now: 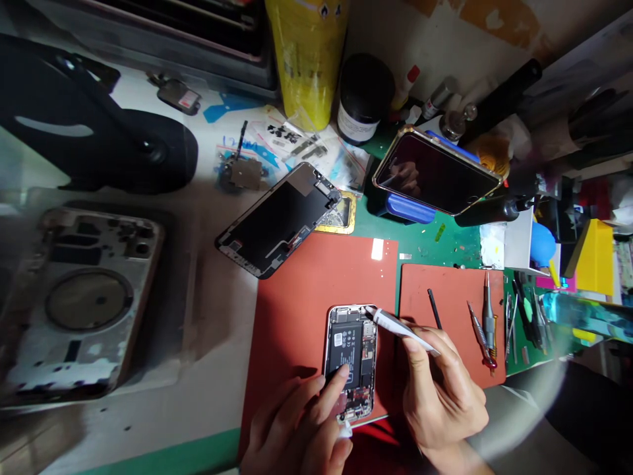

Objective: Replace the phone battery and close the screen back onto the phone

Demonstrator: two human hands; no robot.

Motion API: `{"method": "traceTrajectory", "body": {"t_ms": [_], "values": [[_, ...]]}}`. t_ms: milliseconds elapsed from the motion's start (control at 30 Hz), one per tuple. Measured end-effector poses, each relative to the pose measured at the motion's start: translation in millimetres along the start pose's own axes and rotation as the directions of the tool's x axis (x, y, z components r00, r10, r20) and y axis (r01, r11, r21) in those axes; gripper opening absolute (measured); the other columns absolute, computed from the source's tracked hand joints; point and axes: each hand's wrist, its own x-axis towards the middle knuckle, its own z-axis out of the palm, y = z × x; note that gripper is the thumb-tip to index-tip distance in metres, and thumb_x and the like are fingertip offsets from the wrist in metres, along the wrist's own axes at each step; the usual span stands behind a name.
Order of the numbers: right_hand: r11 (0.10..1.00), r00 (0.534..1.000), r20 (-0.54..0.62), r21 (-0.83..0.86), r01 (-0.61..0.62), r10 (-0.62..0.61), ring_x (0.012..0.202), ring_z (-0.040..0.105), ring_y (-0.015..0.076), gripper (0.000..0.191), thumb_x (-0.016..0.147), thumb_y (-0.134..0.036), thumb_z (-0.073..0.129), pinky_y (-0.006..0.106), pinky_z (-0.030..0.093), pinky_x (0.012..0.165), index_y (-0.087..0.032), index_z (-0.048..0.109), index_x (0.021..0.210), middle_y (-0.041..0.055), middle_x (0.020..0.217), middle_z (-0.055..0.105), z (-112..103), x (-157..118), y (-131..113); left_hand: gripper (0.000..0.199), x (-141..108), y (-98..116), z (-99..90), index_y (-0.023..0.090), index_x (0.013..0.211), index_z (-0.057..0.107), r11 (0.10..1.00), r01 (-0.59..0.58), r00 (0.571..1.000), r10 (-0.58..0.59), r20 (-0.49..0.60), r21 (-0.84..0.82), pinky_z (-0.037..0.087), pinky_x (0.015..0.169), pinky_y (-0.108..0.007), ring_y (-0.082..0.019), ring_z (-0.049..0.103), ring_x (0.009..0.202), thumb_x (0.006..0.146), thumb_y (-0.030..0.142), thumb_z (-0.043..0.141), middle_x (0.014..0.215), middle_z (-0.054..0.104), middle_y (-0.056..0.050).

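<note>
- Phone housing (89, 301), between nine and ten o'clock from the opened phone (360, 364): bare inside, with a dark round ring in its middle.
- Screen panel (279, 221), at eleven o'clock, lies at a slant, its near end over the edge of the red mat (297, 297).
- Clear bags (291, 140), between eleven and twelve, hold small black pieces and narrow strips.
- Left hand (301, 422), at seven: fingers loosely bent, forefinger on the black battery (345, 349). A small white piece (345, 430) shows by the thumb; whether it is pinched, I cannot tell.
- Yellow container (309, 72), between eleven and twelve, stands on the table (173, 389).
- The opened phone is on the red mat, between the hands; its frame holds the battery and, alongside, circuit parts.
- Black jar (366, 95), at twelve: lid on, white label below, contents hidden.
- Right hand (445, 396), between three and four: thumb and fingers closed round a slim white tube (403, 330), its tip at the frame's one o'clock corner.
- Cased phone (438, 168), at one, leans on a blue stand (409, 208), dark screen showing.
- Screwdrivers (488, 323), towards three, lie on a second mat (450, 290).
- White box (517, 237), at two, with a blue bulb (542, 244) in it.
</note>
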Motion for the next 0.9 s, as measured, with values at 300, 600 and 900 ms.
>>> {"method": "traceTrajectory", "body": {"t_ms": [300,600,900], "values": [[0.999,1.000,0.015,0.030,-0.017,0.016,0.081,0.075,0.0200,0.031,0.093,0.006,0.076,0.034,0.062,0.070,-0.016,0.079,0.114,0.0034,0.092,0.077,-1.8,-0.3,0.7,0.036,2.3,2.7,1.7,0.026,0.087,0.064,0.999,0.032,0.999,-0.033,-0.014,-0.018,0.037,0.121,-0.039,-0.023,0.064,0.109,0.113,0.021,0.039,0.118,0.087,-0.002],[0.999,0.999,-0.020,-0.034,-0.027,0.026,0.076,0.076,0.0200,0.024,0.094,-0.001,0.079,0.034,0.062,0.066,-0.018,0.080,0.111,0.0026,0.089,0.077,-2.7,-3.3,2.2,0.035,3.0,2.5,-0.3,0.025,0.092,0.067,0.999,0.037,0.999,-0.037,-0.005,-0.032,0.036,0.124,-0.038,-0.022,0.064,0.109,0.113,0.022,0.040,0.119,0.087,-0.002],[0.995,1.000,0.003,-0.101,-0.011,0.011,0.078,0.078,0.0208,0.015,0.099,-0.009,0.078,0.035,0.066,0.067,-0.019,0.079,0.110,0.0033,0.090,0.080,-6.6,-2.7,3.5,0.032,4.0,2.0,-0.9,0.026,0.088,0.063,1.000,0.016,0.999,-0.016,-0.031,-0.022,0.039,0.121,-0.038,-0.022,0.065,0.109,0.111,0.019,0.041,0.116,0.087,-0.004]]}}
